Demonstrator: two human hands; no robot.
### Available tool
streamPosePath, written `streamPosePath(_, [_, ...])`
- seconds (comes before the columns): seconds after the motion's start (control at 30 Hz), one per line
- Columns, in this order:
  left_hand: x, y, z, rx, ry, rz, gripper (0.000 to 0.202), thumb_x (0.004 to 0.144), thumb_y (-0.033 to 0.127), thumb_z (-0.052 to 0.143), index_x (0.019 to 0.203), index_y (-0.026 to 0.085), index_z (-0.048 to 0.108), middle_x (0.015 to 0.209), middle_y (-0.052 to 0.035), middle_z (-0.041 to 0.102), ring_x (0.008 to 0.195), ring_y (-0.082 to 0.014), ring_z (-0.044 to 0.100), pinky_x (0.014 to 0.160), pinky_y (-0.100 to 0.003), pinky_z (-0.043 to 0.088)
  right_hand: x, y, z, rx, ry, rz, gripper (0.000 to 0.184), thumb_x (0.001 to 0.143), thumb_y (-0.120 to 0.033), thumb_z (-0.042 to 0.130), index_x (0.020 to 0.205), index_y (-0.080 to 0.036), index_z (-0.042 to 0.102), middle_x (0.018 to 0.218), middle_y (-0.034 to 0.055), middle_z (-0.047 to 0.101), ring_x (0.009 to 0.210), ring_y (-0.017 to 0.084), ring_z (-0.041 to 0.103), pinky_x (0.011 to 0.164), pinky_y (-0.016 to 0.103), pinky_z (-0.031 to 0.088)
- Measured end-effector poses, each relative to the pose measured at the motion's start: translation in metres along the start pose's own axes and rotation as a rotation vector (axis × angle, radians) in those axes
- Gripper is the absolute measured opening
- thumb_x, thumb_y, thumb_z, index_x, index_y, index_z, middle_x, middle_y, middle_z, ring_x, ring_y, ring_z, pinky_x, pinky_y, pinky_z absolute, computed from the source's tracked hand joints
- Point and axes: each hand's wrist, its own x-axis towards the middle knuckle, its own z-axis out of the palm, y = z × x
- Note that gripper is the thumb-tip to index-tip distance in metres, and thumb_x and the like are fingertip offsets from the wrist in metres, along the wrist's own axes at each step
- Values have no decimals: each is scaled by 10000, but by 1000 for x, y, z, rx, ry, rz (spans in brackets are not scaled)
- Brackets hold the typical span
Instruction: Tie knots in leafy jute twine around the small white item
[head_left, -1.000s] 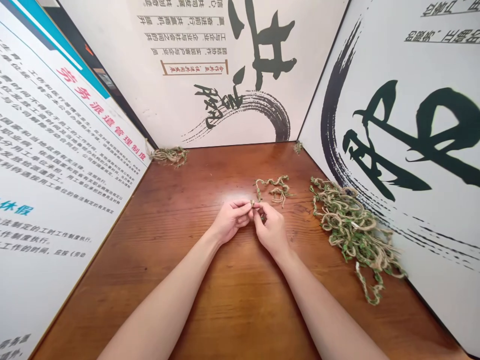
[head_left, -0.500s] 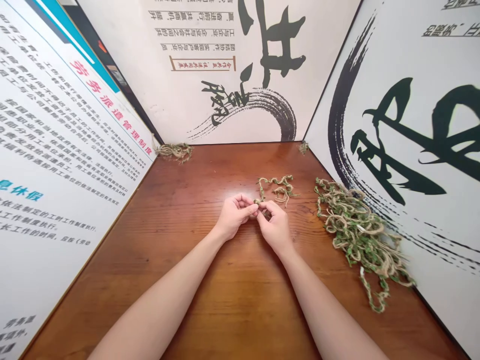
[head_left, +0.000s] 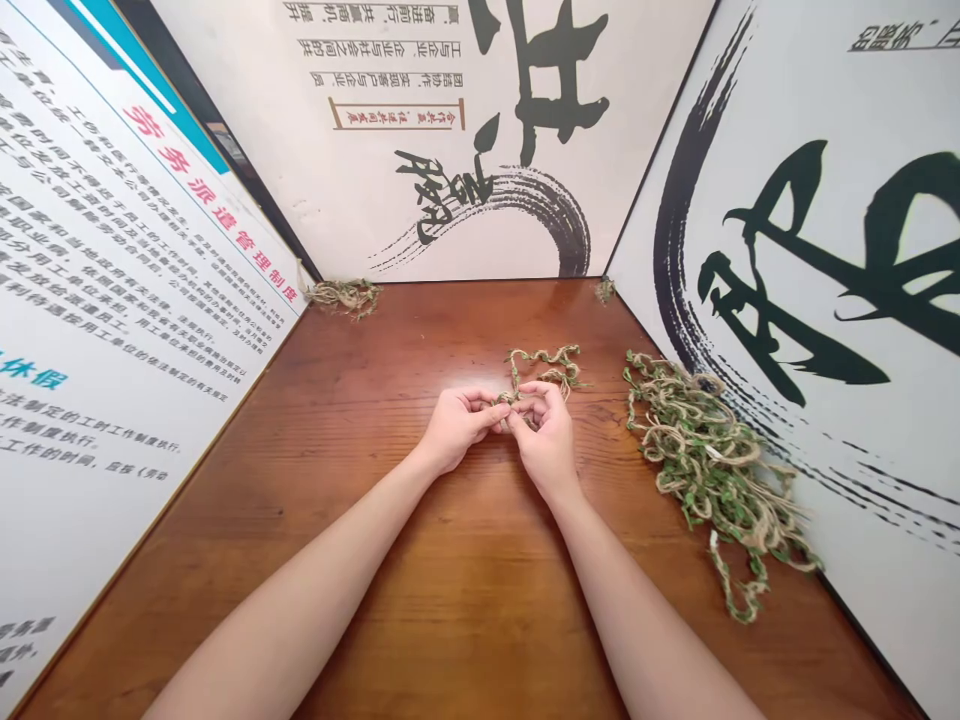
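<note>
At the left of the frame a printed panel (head_left: 112, 300) stands along the edge of the wooden worktop (head_left: 450, 600), with a small tuft of twine (head_left: 341, 295) lying at its far corner. Just left of centre, the left hand (head_left: 450, 430) has its grip closed, thumb and forefinger pinched on the near end of a leafy twine (head_left: 504, 400). Touching it, the right hand (head_left: 547, 445) is likewise clamped on the same short stretch, fingers curled over it. The rest of that twine (head_left: 544, 362) trails away on the worktop just beyond the knuckles. In my judgement the fingertips are working a twist or knot at this point. Any further handling calls for fine fingertip control and steady tension. At the right, a large pile of leafy twine (head_left: 712, 470) lies against the calligraphy panel (head_left: 825, 300), apart from both hands.
</note>
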Motion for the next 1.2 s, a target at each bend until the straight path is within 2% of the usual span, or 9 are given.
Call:
streamPosePath(0.13, [-2, -2, 2, 27, 58, 146, 382, 602, 405, 914, 755, 106, 732, 612, -30, 640, 473, -54, 424, 463, -195, 278, -3, -4, 0, -148, 60, -75, 223, 838, -344, 633, 970, -167, 667, 907, 84, 730, 817, 205, 691, 766, 338, 528])
streamPosePath(0.23, [0, -4, 2, 98, 119, 304, 249, 696, 348, 848, 773, 123, 772, 718, -56, 706, 600, -89, 550, 582, -211, 422, -5, -3, -2, -221, 86, -112, 234, 904, -331, 572, 978, -172, 727, 961, 86, 755, 874, 211, 710, 812, 352, 543])
streamPosePath(0.3, [2, -5, 0, 107, 138, 335, 233, 730, 356, 828, 784, 134, 779, 745, -60, 718, 674, -117, 601, 645, -226, 467, -6, 0, -3, -207, 84, -101, 269, 927, -329, 560, 1055, -176, 740, 973, 80, 770, 893, 216, 733, 826, 358, 559])
streamPosePath(0.47, [5, -3, -7, 72, 86, 268, 289, 651, 376, 881, 769, 134, 775, 676, -43, 677, 613, -114, 561, 547, -219, 412, -4, 6, -1, -128, -17, -30, 344, 876, -346, 632, 1154, -166, 722, 1076, 114, 758, 715, 188, 717, 695, 342, 602])
streamPosePath(0.63, [3, 11, -17, 45, -47, 35, 397, 504, 367, 959, 648, 108, 695, 598, -46, 631, 490, -83, 506, 464, -196, 335, 0, 1, 0, -30, -187, -1, 459, 749, -335, 713, 1168, -150, 703, 1222, 156, 664, 665, 159, 685, 546, 305, 587])
streamPosePath(0.77, [0, 22, -17, -25, -39, -111, 427, 451, 340, 962, 582, 102, 634, 493, -10, 533, 353, 2, 268, 389, -180, 109, -1, -5, 0, 100, -330, 182, 514, 702, -295, 719, 1192, -160, 643, 821, 41, 707, 540, 144, 635, 534, 289, 575])
streamPosePath(0.87, [-2, 26, -13, -24, -35, -129, 426, 449, 334, 949, 562, 118, 600, 438, 17, 458, 340, 0, 237, 381, -182, 82, -2, -8, 0, 126, -326, 212, 497, 704, -306, 760, 1164, -166, 632, 602, -25, 633, 519, 163, 630, 535, 290, 569])
streamPosePath(1.0, [-10, 23, -13, 4, -55, -119, 460, 479, 386, 936, 601, 134, 571, 477, -17, 545, 338, -22, 287, 377, -182, 94, -4, -12, 1, 130, -286, 197, 390, 697, -353, 815, 1015, -165, 691, 629, 10, 667, 530, 159, 632, 551, 294, 573])
streamPosePath(1.2, [-20, 13, -17, -31, -95, -34, 375, 554, 357, 875, 625, 122, 591, 512, -47, 592, 349, -14, 247, 392, -188, 100, -3, -11, 3, 205, -241, 31, 217, 650, -250, 854, 810, -177, 727, 757, 32, 675, 591, 143, 644, 518, 250, 537])
